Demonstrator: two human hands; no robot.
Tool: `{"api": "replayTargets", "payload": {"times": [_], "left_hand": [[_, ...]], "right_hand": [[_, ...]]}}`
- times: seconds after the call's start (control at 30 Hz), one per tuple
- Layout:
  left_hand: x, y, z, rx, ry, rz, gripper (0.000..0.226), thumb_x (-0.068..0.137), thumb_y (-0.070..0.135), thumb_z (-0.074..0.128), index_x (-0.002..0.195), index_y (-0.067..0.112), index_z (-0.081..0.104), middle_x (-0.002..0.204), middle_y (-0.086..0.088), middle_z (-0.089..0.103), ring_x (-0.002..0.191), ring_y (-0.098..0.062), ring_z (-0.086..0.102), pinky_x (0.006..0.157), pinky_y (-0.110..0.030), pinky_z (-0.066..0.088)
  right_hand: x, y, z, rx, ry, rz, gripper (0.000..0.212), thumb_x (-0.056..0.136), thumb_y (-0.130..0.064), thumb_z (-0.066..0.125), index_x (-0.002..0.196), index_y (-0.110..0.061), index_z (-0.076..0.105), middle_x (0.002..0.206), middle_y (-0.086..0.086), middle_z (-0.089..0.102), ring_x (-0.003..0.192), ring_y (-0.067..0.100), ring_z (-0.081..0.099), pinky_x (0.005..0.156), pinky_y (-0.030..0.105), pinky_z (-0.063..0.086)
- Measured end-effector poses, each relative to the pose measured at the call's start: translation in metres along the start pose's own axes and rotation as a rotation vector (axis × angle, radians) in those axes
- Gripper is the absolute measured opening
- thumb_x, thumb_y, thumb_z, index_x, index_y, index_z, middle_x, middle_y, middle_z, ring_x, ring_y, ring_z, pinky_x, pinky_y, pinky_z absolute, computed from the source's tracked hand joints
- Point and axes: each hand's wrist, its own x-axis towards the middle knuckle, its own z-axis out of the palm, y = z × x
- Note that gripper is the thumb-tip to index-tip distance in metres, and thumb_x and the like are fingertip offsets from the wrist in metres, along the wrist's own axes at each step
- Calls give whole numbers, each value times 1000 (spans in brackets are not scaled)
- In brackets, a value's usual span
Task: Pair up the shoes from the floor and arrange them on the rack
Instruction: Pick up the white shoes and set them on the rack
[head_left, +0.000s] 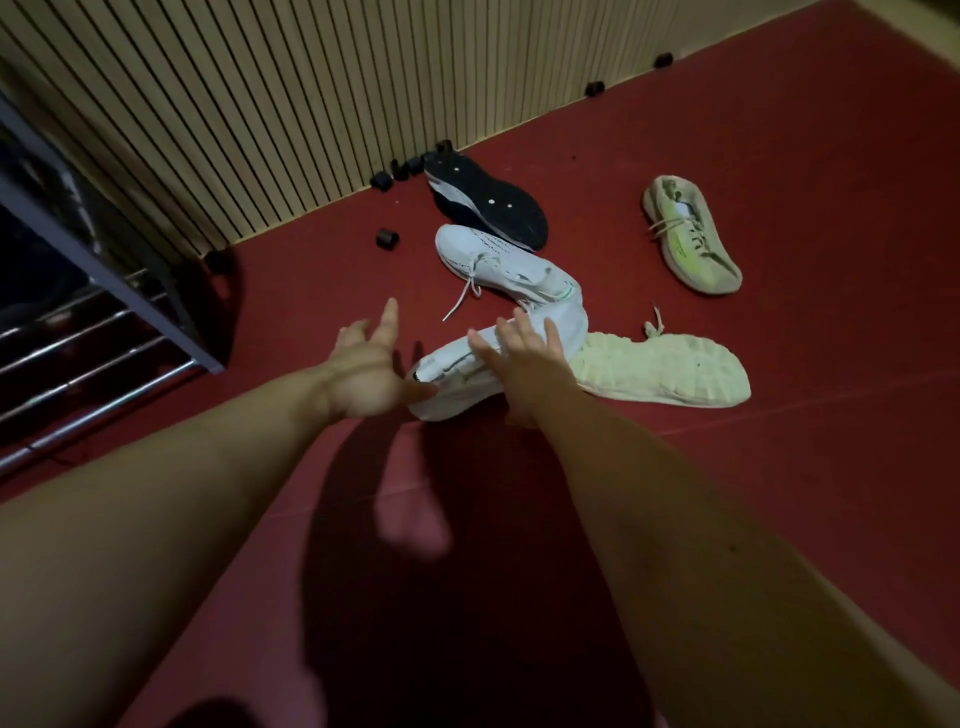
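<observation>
Five shoes lie loose on the red floor (779, 467) beside a slatted wall (260, 104) as a person reaches down with both bare arms, nearly straight and converging, to start pairing them. The left hand (363, 366) hovers at the near end of a white trainer (448, 364) lying on its side, with its fingers (387, 317) spread wide and holding nothing. The right hand (524, 366) is over the same shoe's middle, its fingers (519, 325) splayed and not yet curled round it; whether the palm actually rests on the fabric cannot be told.

An apparent mate, the second white trainer (506, 265), sits just beyond with its laces trailing and one end meeting the first. A black shoe (485, 202) lies sole-up near the wall. A cream shoe (665, 371) lies sole-up just right of the hands, and a grey-green trainer (691, 234) sits well apart. The metal rack (104, 322) stands dim at the left edge.

The sound course is probably one hand to each white trainer, gripping at the collar rather than the laces. Both should be lifted clear of the cream shoe and turned toes the same way before they go to the rack.
</observation>
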Motion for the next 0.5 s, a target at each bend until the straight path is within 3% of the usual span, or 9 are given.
{"api": "replayTargets", "payload": {"times": [0.13, 0.27, 0.37, 0.5], "left_hand": [[9, -9, -7, 6, 18, 26, 111, 80, 45, 70, 149, 30, -16, 159, -9, -8, 147, -30, 1, 118, -41, 17], [15, -28, -9, -6, 0, 7, 112, 79, 42, 72, 150, 28, -14, 159, -12, -6, 147, -30, 2, 118, -40, 16], [17, -37, -9, -75, -11, -18, 108, 81, 38, 71, 151, 27, -11, 158, -14, -1, 145, -29, 12, 113, -30, 19], [15, -50, -6, -167, -30, -16, 103, 83, 35, 70, 152, 27, -7, 157, -12, 5, 144, -25, 16, 110, -28, 22]], "right_hand": [[25, -6, -2, -109, -62, -13, 87, 90, -36, 56, 152, -30, -6, 159, 11, 4, 147, 31, -6, 116, 56, -3], [55, -11, -10, -253, -198, -52, 94, 89, -37, 57, 150, -29, -13, 159, 9, 9, 147, 30, -5, 112, 59, -10], [61, -8, -9, -300, -301, -27, 102, 84, -37, 63, 151, -26, -13, 153, 7, 24, 145, 31, 14, 111, 60, -13], [58, -10, -9, -283, -238, -112, 104, 73, -40, 68, 152, -26, 2, 142, 8, 35, 134, 27, 35, 111, 59, -14]]}}
